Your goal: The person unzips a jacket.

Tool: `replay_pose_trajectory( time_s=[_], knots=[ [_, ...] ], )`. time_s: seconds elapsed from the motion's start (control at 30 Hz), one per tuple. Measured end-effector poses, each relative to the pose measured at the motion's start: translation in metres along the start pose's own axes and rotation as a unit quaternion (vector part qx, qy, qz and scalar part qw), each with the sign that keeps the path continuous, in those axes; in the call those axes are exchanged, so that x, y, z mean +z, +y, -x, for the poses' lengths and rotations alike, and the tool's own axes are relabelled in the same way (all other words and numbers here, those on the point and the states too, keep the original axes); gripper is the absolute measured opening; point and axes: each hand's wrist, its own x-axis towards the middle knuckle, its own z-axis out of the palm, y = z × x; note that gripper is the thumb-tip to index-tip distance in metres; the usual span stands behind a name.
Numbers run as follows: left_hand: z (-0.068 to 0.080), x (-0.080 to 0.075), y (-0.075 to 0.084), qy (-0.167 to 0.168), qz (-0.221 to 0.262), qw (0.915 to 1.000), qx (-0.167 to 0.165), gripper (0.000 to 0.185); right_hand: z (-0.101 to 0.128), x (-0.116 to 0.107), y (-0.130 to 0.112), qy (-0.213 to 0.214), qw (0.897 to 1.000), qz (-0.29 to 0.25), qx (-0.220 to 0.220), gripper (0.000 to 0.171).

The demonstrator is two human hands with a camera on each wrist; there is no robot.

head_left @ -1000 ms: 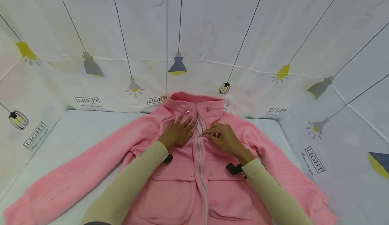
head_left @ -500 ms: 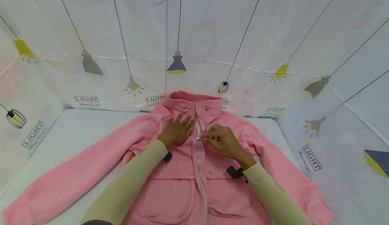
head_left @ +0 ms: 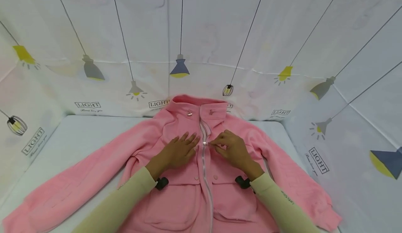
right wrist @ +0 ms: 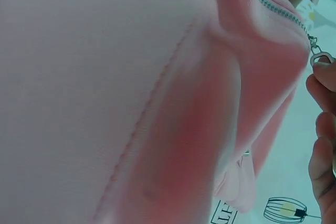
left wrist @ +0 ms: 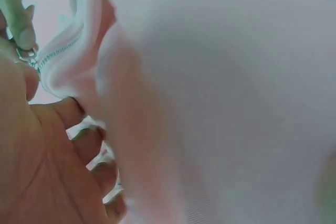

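Centrally on the pale desk lies the pink fleece jacket; left hand, fingers flat and released, steadies the front panel while right hand fingers pinch the small metal zipper pull.

A pink jacket lies face up, sleeves spread wide, collar farthest away; its silver zipper pull sits seemingly at chest height.

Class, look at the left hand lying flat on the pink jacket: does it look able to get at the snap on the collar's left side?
Probably yes: the left hand lies flat just below the snap, with only bare pink jacket between.
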Motion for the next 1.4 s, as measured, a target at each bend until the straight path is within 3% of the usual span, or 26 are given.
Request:
replay_pose_trajectory(
  time_s=[0.27,0.57,0.83,0.97,1.13,1.27,1.4],
  knots=[
    [0.003,0.014,0.005,-0.013,-0.011,0.9998,-0.014,0.057,0.008,0.012,-0.007,-0.020,0.998,0.049,-0.039,0.016],
    [-0.004,0.012,0.015,-0.046,-0.054,0.9960,-0.055,0.057,0.018,0.015,-0.013,-0.047,0.995,0.061,-0.071,0.020],
    [-0.006,0.009,0.017,-0.057,-0.062,0.9949,-0.055,0.056,0.022,0.018,-0.015,-0.055,0.993,0.073,-0.073,0.020],
    [-0.003,0.008,0.015,-0.044,-0.049,0.9968,-0.044,0.056,0.020,0.022,-0.013,-0.051,0.992,0.100,-0.050,0.020],
    [0.011,0.006,0.015,-0.004,-0.018,0.9998,-0.008,0.054,0.021,0.021,-0.009,-0.029,0.991,0.124,-0.031,0.019],
    [0.023,0.000,0.023,0.022,-0.007,0.9992,0.033,0.054,0.017,0.020,-0.004,-0.009,0.990,0.141,-0.012,0.016],
    [0.026,-0.004,0.031,0.025,-0.001,0.9980,0.058,0.055,0.013,0.020,0.001,-0.008,0.990,0.142,0.007,0.015]
  ],
)
